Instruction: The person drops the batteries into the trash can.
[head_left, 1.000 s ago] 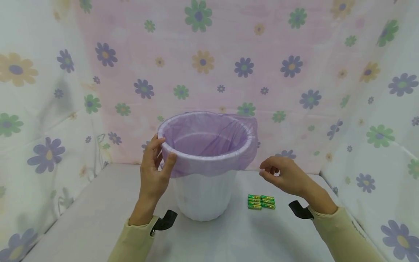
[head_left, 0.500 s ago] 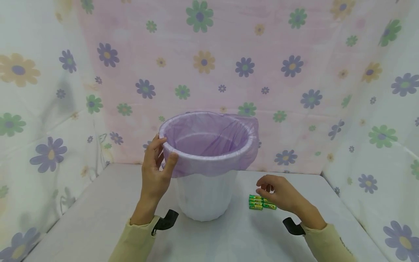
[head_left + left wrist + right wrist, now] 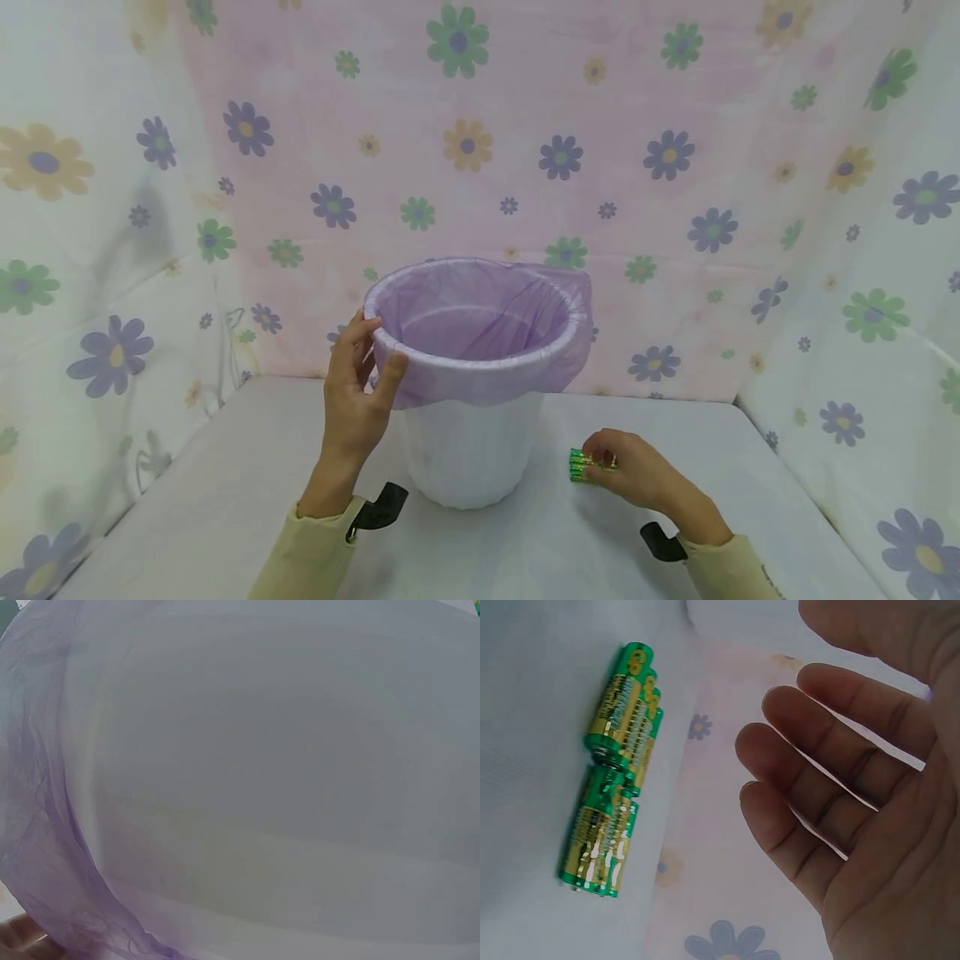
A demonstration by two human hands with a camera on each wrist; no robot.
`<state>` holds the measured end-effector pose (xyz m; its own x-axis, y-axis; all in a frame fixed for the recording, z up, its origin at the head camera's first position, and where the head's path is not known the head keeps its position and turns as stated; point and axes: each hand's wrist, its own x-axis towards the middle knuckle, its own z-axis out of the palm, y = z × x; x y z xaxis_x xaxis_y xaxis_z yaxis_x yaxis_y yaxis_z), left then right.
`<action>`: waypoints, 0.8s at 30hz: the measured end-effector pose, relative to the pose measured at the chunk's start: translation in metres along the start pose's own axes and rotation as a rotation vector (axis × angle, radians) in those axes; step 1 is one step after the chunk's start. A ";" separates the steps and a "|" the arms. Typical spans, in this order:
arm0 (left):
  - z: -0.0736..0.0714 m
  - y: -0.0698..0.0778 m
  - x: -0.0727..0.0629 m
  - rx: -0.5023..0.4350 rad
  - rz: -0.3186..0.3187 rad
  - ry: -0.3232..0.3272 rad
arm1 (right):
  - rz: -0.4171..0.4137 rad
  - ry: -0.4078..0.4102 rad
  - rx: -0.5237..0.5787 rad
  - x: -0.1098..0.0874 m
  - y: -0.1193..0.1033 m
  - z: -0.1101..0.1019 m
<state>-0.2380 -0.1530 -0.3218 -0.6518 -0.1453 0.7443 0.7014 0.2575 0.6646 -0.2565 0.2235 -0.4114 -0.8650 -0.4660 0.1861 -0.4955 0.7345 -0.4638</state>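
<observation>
A white trash can (image 3: 467,454) stands upright on the table, lined with a translucent purple garbage bag (image 3: 465,385) folded over its rim. My left hand (image 3: 356,417) holds the can at the left of the rim, thumb on the bag-covered outside. In the left wrist view, the can's white wall (image 3: 262,765) fills most of the picture. To the right of the can, my right hand (image 3: 637,471) is over the green and gold batteries (image 3: 576,467), partly hiding them. The right wrist view shows its loosely bent fingers (image 3: 780,757) apart from the batteries (image 3: 619,712), which lie in two adjoining groups.
A white cloth covers the table (image 3: 247,500). Flower-patterned curtains (image 3: 495,167) hang behind it and along both sides. Each sleeve carries a black wrist mount, the left mount (image 3: 381,506) close to the can's lower front.
My right hand has come down and slightly left, from beside the can to the batteries. My left hand stays at the rim, and the can has not moved.
</observation>
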 end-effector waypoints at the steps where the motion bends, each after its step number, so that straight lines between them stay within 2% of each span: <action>1: 0.000 0.000 0.000 0.000 -0.001 -0.001 | 0.004 -0.005 -0.005 0.000 0.001 0.002; 16: 0.001 0.001 0.001 0.003 -0.005 -0.006 | 0.079 -0.064 0.013 0.000 0.011 0.014; 24: 0.001 0.029 0.000 0.005 -0.019 0.002 | 0.070 -0.103 -0.031 0.002 0.013 0.020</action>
<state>-0.2181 -0.1441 -0.3030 -0.6647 -0.1526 0.7314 0.6871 0.2595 0.6786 -0.2628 0.2218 -0.4344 -0.8857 -0.4600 0.0633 -0.4375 0.7811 -0.4456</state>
